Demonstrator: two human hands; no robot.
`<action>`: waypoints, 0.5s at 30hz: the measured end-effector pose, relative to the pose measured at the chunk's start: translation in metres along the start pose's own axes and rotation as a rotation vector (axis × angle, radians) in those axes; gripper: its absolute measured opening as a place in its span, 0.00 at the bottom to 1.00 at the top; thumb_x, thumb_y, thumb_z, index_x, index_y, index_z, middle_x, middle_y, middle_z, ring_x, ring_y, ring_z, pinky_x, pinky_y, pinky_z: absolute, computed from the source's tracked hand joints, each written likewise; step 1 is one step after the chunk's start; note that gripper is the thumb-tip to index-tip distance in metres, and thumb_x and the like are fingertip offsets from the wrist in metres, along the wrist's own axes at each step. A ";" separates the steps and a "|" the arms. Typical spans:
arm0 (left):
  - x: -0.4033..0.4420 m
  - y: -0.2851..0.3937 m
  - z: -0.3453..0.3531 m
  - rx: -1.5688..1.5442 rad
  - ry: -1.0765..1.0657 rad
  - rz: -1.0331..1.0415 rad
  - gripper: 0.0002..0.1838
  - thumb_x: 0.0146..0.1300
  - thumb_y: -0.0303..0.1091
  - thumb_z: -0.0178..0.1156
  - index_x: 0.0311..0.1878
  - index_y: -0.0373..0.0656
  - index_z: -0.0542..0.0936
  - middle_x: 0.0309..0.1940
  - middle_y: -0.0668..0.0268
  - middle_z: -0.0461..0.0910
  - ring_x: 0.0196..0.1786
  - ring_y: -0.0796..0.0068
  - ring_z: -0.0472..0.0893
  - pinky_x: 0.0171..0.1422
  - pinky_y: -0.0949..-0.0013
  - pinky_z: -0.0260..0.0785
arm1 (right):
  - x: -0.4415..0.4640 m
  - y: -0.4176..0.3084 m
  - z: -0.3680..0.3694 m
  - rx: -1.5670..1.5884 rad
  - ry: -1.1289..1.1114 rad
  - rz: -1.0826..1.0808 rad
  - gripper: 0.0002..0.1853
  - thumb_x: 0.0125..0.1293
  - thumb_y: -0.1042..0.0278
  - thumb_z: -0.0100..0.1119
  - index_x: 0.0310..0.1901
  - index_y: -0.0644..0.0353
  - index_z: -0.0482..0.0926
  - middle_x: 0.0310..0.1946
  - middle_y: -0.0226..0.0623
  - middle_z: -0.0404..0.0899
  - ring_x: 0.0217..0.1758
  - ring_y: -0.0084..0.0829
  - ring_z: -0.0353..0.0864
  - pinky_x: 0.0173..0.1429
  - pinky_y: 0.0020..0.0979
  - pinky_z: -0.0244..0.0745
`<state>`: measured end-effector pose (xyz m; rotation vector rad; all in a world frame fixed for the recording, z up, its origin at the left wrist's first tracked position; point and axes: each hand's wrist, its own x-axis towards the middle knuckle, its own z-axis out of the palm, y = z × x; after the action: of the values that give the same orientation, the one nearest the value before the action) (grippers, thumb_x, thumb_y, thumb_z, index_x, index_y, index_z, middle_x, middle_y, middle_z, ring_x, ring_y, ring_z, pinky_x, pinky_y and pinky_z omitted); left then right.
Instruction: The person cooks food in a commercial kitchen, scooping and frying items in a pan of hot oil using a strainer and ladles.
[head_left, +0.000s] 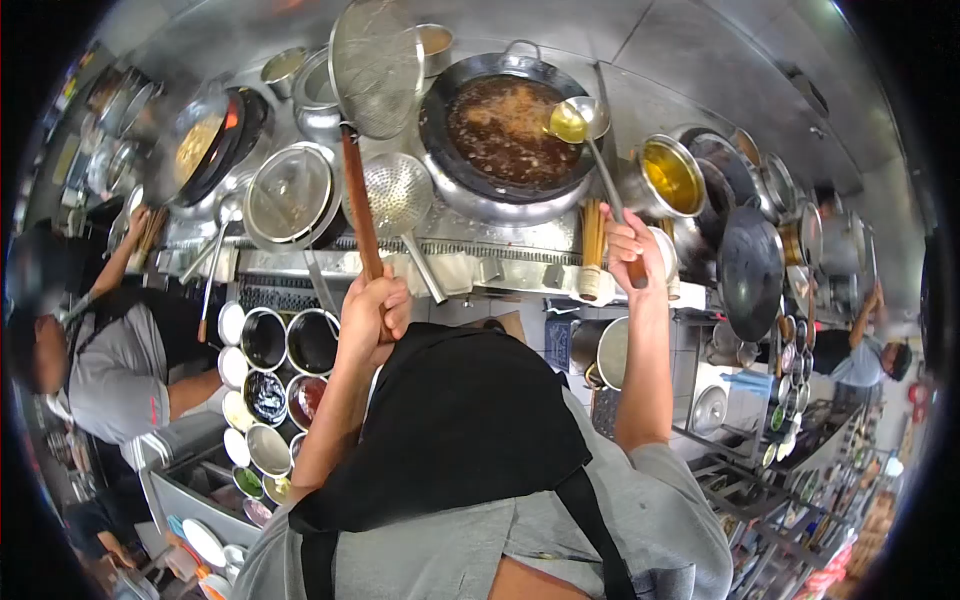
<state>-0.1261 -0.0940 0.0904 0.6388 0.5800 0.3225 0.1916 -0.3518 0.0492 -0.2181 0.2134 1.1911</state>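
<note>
My left hand (378,308) is closed around the wooden handle of a wire mesh strainer (378,65), raised to the left of the wok. In my right hand (632,248) is the handle of a metal ladle (595,118). The ladle's bowl, with yellowish liquid in it, hangs over the right side of the wok (436,130). Dark brown, bubbling liquid (510,125) with small pieces fills much of the wok. Below the mesh strainer, a perforated skimmer (395,192) rests on the stove, its handle toward me.
A pot of yellow oil (670,178) and a bamboo brush (591,262) stand right of the wok. At left are a sieve over a pot (290,195) and several seasoning containers (265,340). A co-worker (125,370) stands at far left, another person (862,360) at far right.
</note>
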 end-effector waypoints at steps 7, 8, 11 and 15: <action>-0.014 0.003 -0.013 0.005 -0.001 0.011 0.09 0.60 0.23 0.52 0.41 0.46 0.65 0.20 0.73 0.63 0.14 0.84 0.60 0.14 0.76 0.53 | 0.032 0.079 -0.035 -1.877 0.585 -0.571 0.14 0.60 0.71 0.54 0.46 0.63 0.70 0.19 0.37 0.69 0.16 0.32 0.71 0.22 0.35 0.67; -0.016 0.004 -0.014 0.017 -0.028 0.017 0.09 0.61 0.24 0.52 0.41 0.46 0.64 0.20 0.73 0.63 0.14 0.84 0.61 0.14 0.76 0.54 | 0.029 0.091 -0.045 -1.963 0.584 -0.568 0.14 0.58 0.70 0.55 0.45 0.64 0.71 0.19 0.40 0.69 0.20 0.35 0.73 0.26 0.38 0.68; -0.020 0.005 -0.015 0.029 -0.072 0.018 0.09 0.60 0.24 0.51 0.40 0.46 0.64 0.20 0.72 0.63 0.13 0.83 0.61 0.14 0.76 0.55 | 0.023 0.123 -0.090 -2.056 0.517 -0.499 0.14 0.54 0.69 0.56 0.42 0.63 0.73 0.22 0.48 0.71 0.24 0.41 0.73 0.32 0.40 0.69; -0.020 0.007 -0.014 -0.030 -0.094 -0.032 0.09 0.60 0.23 0.52 0.41 0.46 0.65 0.21 0.72 0.64 0.14 0.83 0.61 0.14 0.76 0.54 | 0.036 0.180 -0.108 -2.088 0.306 -0.345 0.15 0.53 0.66 0.55 0.42 0.63 0.74 0.25 0.52 0.75 0.27 0.46 0.77 0.34 0.43 0.71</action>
<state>-0.1511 -0.0907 0.0937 0.6123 0.4937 0.2691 0.0309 -0.2862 -0.0745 -2.1355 -0.8771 0.5797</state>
